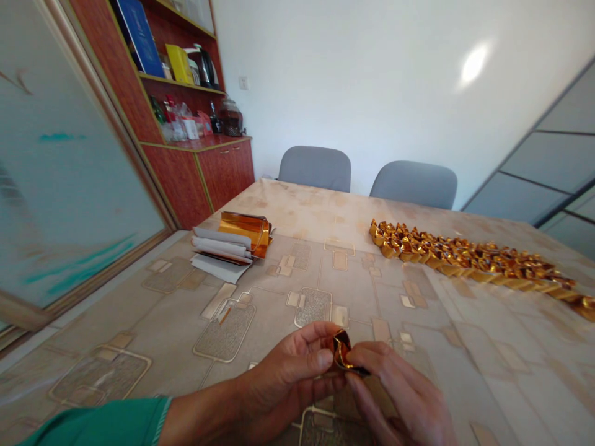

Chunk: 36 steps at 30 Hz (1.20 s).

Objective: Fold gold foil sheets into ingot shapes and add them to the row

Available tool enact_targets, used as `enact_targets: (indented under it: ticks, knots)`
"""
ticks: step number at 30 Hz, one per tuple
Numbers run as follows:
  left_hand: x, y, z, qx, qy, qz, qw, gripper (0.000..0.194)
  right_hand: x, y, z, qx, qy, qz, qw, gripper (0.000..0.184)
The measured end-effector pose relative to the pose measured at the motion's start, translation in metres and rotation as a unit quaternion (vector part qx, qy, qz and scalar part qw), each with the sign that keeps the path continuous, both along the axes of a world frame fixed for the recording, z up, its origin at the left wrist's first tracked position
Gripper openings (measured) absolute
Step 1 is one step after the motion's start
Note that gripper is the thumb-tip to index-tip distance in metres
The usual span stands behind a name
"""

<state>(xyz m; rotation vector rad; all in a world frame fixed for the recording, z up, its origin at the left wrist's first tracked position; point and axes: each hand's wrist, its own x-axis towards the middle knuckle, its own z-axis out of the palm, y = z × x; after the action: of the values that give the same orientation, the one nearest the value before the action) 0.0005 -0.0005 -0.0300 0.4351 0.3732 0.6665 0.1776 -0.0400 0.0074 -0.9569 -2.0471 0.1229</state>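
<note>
A small folded piece of gold foil paper (343, 348) is pinched between both hands above the near part of the table. My left hand (297, 365) grips its left side, thumb in front and fingers behind. My right hand (400, 384) presses on its right side with the thumb and fingers, partly hiding it. At the back left lies a stack of gold foil sheets (248, 228), with loosely curled white-backed sheets (220, 251) at its front. To the right, several folded gold foil pieces (455, 251) stand packed in long rows.
A patterned cloth covers the table (274, 303). Two grey chairs (315, 167) stand at the far edge, before a white wall. A red-brown cabinet (186, 179) with bottles and boxes is at the back left, beside a frosted sliding door (69, 142).
</note>
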Motion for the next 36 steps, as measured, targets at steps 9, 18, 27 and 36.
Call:
enact_targets:
  ticks: [9, 18, 27, 36]
  knots:
    - [0.0, 0.003, -0.009, 0.133, 0.054, 0.037, 0.989, 0.034, 0.004, 0.0, -0.005, -0.023, 0.043, -0.035, 0.998, 0.018]
    - [-0.002, 0.011, -0.015, 0.208, 0.125, 0.072, 0.967, 0.034, 0.004, 0.0, 0.001, -0.014, 0.041, -0.034, 0.998, 0.016]
    - [-0.001, 0.01, -0.006, 0.2, 0.149, 0.067, 0.966, 0.031, 0.001, 0.002, -0.002, -0.033, 0.042, 0.0, 0.999, 0.019]
    - [0.001, 0.01, -0.007, 0.228, 0.148, 0.096, 0.957, 0.03, 0.009, 0.001, -0.02, -0.163, 0.13, -0.062, 0.976, 0.045]
